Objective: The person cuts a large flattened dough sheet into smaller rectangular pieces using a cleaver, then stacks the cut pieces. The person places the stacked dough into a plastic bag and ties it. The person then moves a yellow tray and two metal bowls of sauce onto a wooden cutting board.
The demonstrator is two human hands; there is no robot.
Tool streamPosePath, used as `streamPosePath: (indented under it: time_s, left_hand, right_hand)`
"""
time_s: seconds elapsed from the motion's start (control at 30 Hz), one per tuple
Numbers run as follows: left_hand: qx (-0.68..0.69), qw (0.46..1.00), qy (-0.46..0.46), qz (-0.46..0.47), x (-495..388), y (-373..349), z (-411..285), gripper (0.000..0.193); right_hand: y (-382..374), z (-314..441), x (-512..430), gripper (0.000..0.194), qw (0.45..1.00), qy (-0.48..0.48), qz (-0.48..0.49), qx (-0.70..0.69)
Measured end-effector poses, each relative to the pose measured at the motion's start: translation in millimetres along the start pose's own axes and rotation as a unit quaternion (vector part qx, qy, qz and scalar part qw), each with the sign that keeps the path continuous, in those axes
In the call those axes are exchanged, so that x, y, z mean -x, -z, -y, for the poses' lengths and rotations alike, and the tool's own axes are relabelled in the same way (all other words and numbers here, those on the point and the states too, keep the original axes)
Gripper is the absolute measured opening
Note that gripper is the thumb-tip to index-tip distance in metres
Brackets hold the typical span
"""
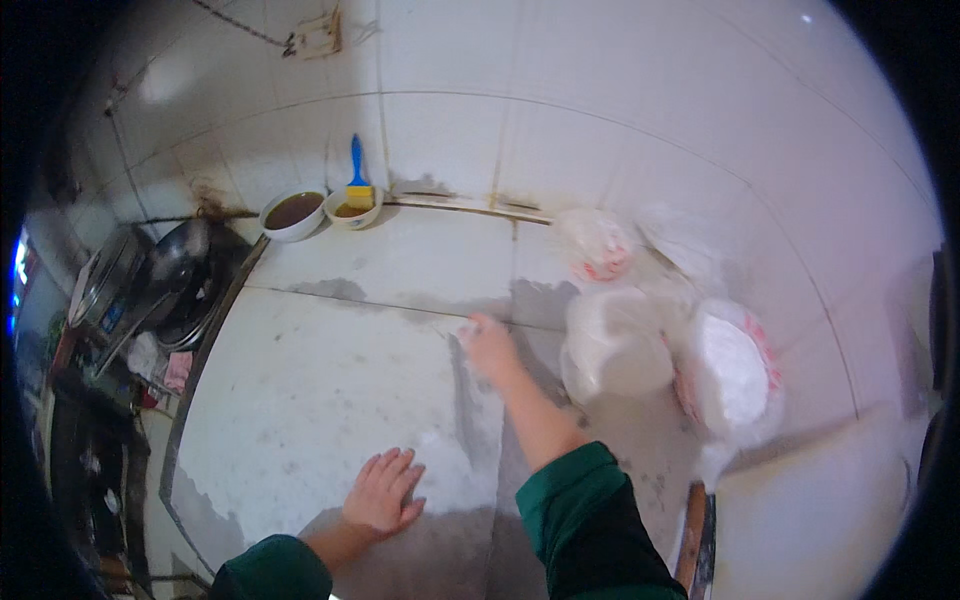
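Note:
My left hand [382,491] is flattened over the near part of a white tiled worktop [322,390], fingers spread and holding nothing. A whitish, powdery film covers much of this surface, with darker bare patches around it. Farther off, my right hand [491,349] is stretched out low above the worktop and blurred. Something whitish shows at its fingertips, but whether it is held cannot be made out. Just right of that forearm stands a clear plastic bag of pale contents [615,345]. Both arms wear dark green sleeves.
At the back left sit a bowl of dark brown liquid [295,212] and a smaller bowl [367,222] with a blue-handled brush [358,169]. An opened bag of white powder [731,371] stands right, behind it a red-printed bag [596,247]. A black wok [187,255] lies left, beyond the edge.

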State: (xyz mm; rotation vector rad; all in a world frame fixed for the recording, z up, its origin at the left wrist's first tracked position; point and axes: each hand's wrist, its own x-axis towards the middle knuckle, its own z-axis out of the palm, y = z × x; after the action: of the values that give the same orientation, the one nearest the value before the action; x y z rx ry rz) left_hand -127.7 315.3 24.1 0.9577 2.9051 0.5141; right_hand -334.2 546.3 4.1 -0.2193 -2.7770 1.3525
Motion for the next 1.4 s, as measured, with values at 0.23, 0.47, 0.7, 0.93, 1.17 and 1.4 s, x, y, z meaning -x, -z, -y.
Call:
streamPosePath:
  time_s: [0.23, 0.47, 0.7, 0.93, 1.17, 1.4]
  left_hand:
    - [0.365, 0.923, -0.051, -0.112, 14, -25, -12, 0.047]
    - [0.918, 0.337, -0.012, 0.210, 62, 63, -74, 0.053]
    - [0.253, 0.872, -0.395, -0.141, 59, -13, -72, 0.054]
    - [0.408, 0.891, -0.117, 0.163, 61, -39, -25, 0.036]
    - [0.538, 0.725, -0.127, 0.411, 139, -36, -165, 0.032]
    - [0.522, 0.592, -0.096, 0.606, 228, -42, -335, 0.042]
  right_hand:
    - [-20, 95, 248, 0.038, 0.947, 0.306, -0.030, 0.096]
    - [26, 34, 344, 0.040, 0.973, -0.126, -0.128, 0.143]
    - [8, 111, 413, 0.032, 0.948, 0.009, -0.171, -0.267]
    - [86, 85, 632, 0.036, 0.922, -0.092, -0.217, -0.306]
    - [63, 122, 931, 0.024, 0.545, -0.323, -0.769, -0.084]
    - [29, 98, 1168, 0.030, 0.303, -0.464, -0.827, -0.090]
